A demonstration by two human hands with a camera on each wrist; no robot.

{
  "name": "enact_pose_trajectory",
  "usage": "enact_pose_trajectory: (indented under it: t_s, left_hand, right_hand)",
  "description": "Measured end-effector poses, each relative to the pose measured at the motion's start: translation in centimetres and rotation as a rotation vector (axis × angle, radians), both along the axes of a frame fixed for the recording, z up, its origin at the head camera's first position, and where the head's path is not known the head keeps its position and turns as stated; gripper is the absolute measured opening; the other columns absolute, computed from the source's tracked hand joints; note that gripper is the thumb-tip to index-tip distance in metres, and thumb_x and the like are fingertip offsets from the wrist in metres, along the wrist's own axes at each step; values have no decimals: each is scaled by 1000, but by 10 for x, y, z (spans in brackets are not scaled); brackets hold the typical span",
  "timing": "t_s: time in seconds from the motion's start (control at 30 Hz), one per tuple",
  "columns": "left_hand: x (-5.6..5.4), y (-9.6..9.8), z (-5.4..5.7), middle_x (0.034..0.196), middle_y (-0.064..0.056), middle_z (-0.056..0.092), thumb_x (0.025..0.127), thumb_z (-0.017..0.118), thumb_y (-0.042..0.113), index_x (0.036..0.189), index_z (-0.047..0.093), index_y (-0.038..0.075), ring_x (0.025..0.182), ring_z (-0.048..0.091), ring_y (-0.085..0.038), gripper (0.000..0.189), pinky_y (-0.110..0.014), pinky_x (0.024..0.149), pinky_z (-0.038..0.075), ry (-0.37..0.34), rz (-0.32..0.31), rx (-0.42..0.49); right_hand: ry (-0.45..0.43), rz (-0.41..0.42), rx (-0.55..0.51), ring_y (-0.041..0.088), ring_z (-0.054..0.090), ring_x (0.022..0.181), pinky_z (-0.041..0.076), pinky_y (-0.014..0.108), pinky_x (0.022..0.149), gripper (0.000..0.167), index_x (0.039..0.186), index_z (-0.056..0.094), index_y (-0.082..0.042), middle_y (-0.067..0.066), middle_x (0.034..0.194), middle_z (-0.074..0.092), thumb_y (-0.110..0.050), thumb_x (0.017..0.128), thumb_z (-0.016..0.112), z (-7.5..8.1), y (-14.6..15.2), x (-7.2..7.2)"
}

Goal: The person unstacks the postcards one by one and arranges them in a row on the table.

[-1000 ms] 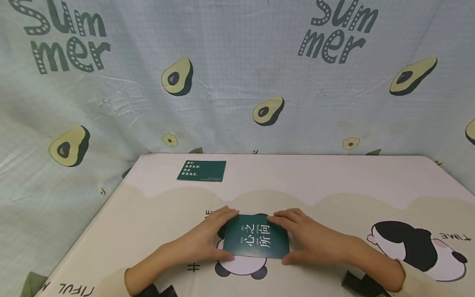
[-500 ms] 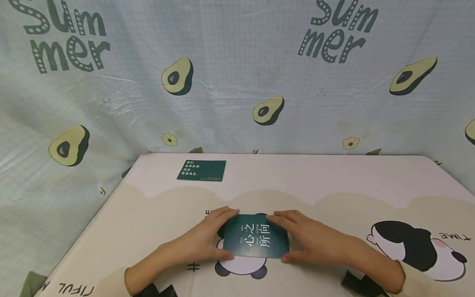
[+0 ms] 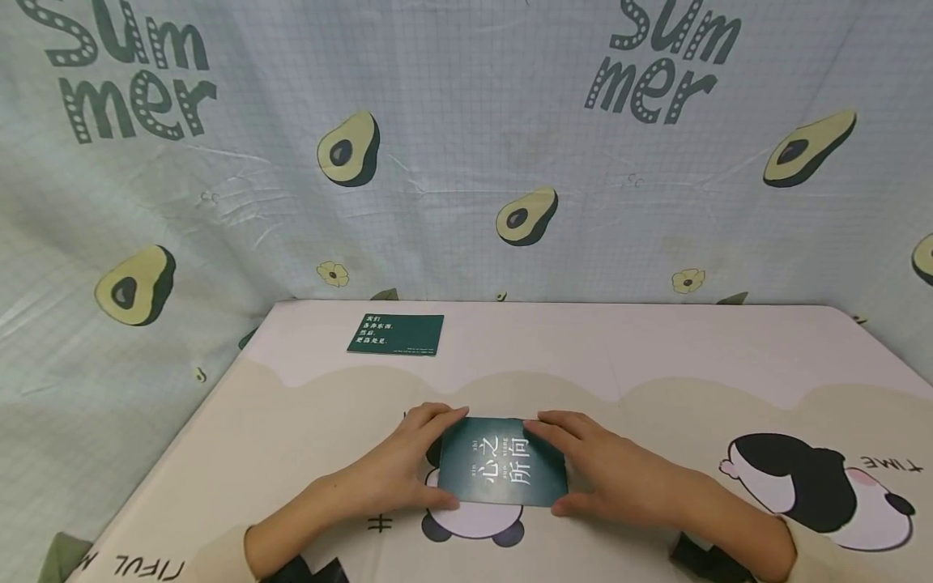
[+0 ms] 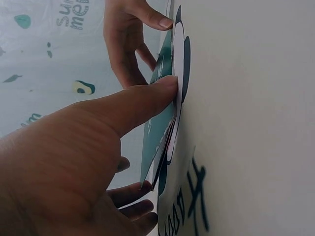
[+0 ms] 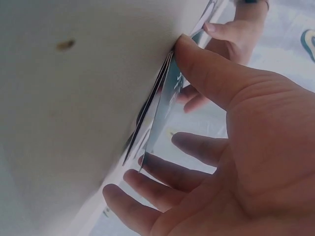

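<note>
A dark green card (image 3: 503, 463) with white Chinese characters lies at the front middle of the table, on top of other thin cards. In both wrist views its far edge tilts up, apart from the cards beneath (image 5: 147, 108). My left hand (image 3: 397, 461) holds its left end, thumb at the near corner and fingertips at the far corner. My right hand (image 3: 615, 465) spans the right end the same way, thumb near and forefinger on the far corner. The left wrist view shows the raised card (image 4: 156, 125) behind my left thumb.
Another green card (image 3: 397, 334) with white text lies at the back left of the table (image 3: 619, 344). A printed cloth (image 3: 437, 146) hangs behind the table. Black straps (image 3: 707, 559) show below the forearms.
The top card's far edge has risen slightly under my fingertips, and its surface looks a little lighter. Both hands stay almost in place. The card at the back has not moved.
</note>
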State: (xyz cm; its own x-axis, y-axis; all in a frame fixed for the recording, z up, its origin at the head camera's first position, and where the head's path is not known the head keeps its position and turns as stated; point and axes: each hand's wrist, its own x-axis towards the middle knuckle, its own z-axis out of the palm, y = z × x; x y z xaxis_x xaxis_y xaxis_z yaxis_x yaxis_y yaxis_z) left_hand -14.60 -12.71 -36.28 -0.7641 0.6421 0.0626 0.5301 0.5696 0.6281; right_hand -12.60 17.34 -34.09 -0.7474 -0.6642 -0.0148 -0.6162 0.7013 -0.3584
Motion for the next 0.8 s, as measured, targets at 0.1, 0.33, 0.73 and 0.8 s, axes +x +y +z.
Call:
enact_pose_trajectory:
  t_s: [0.1, 0.33, 0.73, 0.8]
  left_hand:
    - [0, 0, 0, 138, -6, 33, 72, 85, 31, 148, 33, 10, 124, 37, -22, 94, -46, 100, 41, 16, -3, -1]
    - [0, 1, 2, 137, -1, 30, 68, 88, 29, 150, 30, 16, 124, 32, -17, 102, -42, 101, 40, 32, -19, 0]
    - [-10, -5, 5, 141, 7, 35, 67, 87, 35, 143, 40, 11, 129, 37, -15, 92, -44, 105, 35, 41, -3, 124]
    - [-12, -6, 9, 141, 5, 37, 68, 87, 35, 142, 41, 11, 130, 37, -17, 90, -46, 105, 35, 73, -3, 152]
  right_hand:
    - [9, 0, 8, 25, 39, 131, 46, 43, 96, 86, 149, 31, -19, 7, 148, 33, -47, 81, 73, 0, 0, 0]
    - [-26, -35, 38, 26, 42, 129, 45, 44, 96, 86, 149, 32, -21, 5, 149, 33, -49, 79, 74, 2, -2, 0]
    - [-28, -52, 46, 22, 34, 133, 43, 44, 99, 89, 150, 29, -27, 2, 153, 24, -62, 77, 68, 3, 2, -5]
    - [-32, -72, 38, 21, 34, 133, 44, 42, 98, 91, 150, 28, -30, 0, 153, 23, -63, 76, 69, 6, 3, -7]
